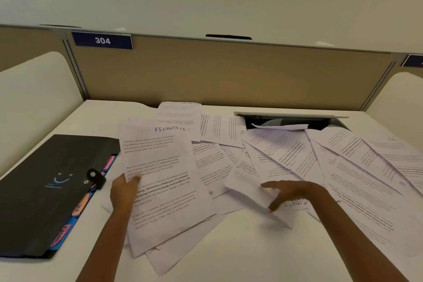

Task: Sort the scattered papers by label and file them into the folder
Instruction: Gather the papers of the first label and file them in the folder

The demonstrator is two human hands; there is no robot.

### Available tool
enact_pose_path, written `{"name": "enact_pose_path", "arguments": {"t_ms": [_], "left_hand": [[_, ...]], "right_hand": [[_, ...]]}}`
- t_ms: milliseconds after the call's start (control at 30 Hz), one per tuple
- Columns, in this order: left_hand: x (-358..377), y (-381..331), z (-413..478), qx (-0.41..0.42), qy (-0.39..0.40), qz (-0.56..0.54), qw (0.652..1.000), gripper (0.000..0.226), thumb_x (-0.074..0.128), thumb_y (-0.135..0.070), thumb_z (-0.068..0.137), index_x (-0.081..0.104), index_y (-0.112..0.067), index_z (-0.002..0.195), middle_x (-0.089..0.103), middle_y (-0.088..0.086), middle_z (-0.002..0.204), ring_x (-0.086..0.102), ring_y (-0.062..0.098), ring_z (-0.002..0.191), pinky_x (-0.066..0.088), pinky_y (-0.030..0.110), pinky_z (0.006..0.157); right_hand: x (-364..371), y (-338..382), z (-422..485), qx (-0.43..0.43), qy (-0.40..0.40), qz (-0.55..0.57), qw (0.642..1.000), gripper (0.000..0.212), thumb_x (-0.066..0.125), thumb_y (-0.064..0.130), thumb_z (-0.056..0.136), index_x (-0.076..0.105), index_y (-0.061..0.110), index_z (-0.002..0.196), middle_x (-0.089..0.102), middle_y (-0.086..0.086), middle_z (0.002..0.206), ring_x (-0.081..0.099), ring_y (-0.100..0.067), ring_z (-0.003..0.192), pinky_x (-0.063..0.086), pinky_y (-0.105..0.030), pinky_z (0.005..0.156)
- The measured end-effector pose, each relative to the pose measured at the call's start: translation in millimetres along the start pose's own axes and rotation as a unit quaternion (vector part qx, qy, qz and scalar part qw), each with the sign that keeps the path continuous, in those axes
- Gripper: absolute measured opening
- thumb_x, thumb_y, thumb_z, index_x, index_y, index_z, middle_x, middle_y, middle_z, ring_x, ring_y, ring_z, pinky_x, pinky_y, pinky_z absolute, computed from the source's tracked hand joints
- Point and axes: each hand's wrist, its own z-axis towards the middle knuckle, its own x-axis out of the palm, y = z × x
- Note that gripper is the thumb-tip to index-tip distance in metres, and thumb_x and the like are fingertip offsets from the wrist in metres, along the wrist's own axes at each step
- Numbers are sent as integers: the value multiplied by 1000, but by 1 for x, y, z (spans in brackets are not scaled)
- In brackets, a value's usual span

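White desk (229, 247), tan partition (229, 75), blue "304" plate (102, 40), perhaps a cable slot (286, 121).

Both forearms were bare, with no sleeves in view. The left hand (122, 192) and right hand (289, 192) wore no gloves. No rings or watch showed.

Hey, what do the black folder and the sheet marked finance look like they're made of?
Black folder: likely matte plastic, going by its smooth dull cover and snap strap. FINANCE sheet: thin white printer paper; it curves limply where the left hand pinches it.
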Motion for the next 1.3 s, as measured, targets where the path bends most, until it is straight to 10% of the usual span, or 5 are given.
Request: {"name": "enact_pose_path", "arguments": {"t_ms": [133,300,700,833,1300], "left_hand": [[7,-6,7,1,15,-5,1000,29,55,-19,90,59,-4,114,65,18,106,63,37,91,52,47,82],[19,-9,15,-15,85,13,996,24,56,-19,89,61,-9,110,68,15,97,65,35,85,52,50,83],[59,-9,22,7,98,24,995,20,53,-11,91,61,-4,107,66,15,101,61,29,83,50,37,77],[75,-7,21,40,34,94,994,26,53,-14,90,60,-1,112,63,19,111,58,35,99,47,39,83],[90,-3,35,73,-37,182,980,30,54,-14,89,59,2,114,52,23,118,41,39,110,39,45,90]], "right_hand": [[-6,26,18,-55,-54,20,997,103,44,82,64,28,17,142,28,-3,151,28,-21,137,22,-37,112],[-4,46,73,-99,-233,-57,966,46,41,34,96,39,15,137,34,-6,147,30,-19,135,24,-33,111],[-19,38,109,-184,-288,-294,892,44,28,33,98,62,5,95,59,-10,96,52,-23,84,37,-33,79],[-32,29,108,-94,-261,-330,902,44,27,33,99,61,5,97,49,-3,81,47,-16,76,38,-30,79],[-51,62,169,10,-343,-283,896,47,38,34,96,34,6,134,45,-14,133,46,-31,121,30,-46,106]]}}
